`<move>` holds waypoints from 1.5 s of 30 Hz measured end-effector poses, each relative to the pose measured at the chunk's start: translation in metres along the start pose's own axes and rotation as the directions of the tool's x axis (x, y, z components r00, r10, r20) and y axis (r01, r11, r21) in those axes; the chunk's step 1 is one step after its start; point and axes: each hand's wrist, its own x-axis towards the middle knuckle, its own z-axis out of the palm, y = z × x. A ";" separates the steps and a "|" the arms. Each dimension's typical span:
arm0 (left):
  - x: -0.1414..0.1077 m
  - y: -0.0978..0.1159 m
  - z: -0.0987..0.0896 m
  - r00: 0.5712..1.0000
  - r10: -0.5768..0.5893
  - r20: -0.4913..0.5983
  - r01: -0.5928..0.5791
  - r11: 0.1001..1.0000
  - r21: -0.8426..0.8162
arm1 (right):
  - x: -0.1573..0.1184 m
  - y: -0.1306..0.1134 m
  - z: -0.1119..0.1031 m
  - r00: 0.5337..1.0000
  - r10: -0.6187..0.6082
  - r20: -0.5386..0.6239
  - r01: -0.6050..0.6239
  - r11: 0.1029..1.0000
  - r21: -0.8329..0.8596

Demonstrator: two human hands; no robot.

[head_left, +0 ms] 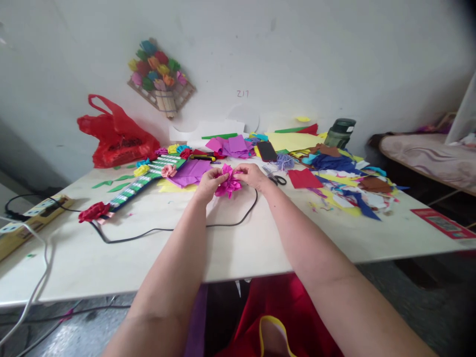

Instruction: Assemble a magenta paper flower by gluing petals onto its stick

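A bright pink paper flower [229, 186] is held just above the middle of the white table [238, 250]. My left hand [211, 182] pinches its left side, and my right hand [251, 175] pinches its upper right edge. Purple paper sheets [191, 172] lie left of my left hand, partly over yellow paper. Black-handled scissors [279, 180] rest just right of my right hand, partly hidden by it. A black cable [156, 230] curves across the table below the flower.
A green-and-white craft piece [139, 184] with paper flowers lies at left, near a red plastic bag [115, 136]. Paper scraps [342, 181] cover the right side, with a phone [267, 151] and a dark bottle [339, 133] behind. A power strip [33, 223] sits far left.
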 end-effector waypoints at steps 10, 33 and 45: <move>0.004 -0.002 0.000 0.995 0.010 -0.102 -0.019 0.996 -0.085 | 0.001 0.019 -0.038 0.889 0.243 -0.388 -0.447 0.637 -0.627; 0.000 -0.001 -0.002 0.990 -0.079 -0.120 0.075 0.996 -0.038 | 0.000 0.017 -0.028 0.922 0.180 -0.343 -0.387 0.500 -0.775; -0.001 0.000 -0.001 0.989 -0.079 -0.123 0.076 0.997 -0.025 | 0.005 0.010 -0.017 0.987 0.046 -0.156 -0.068 0.988 -0.139</move>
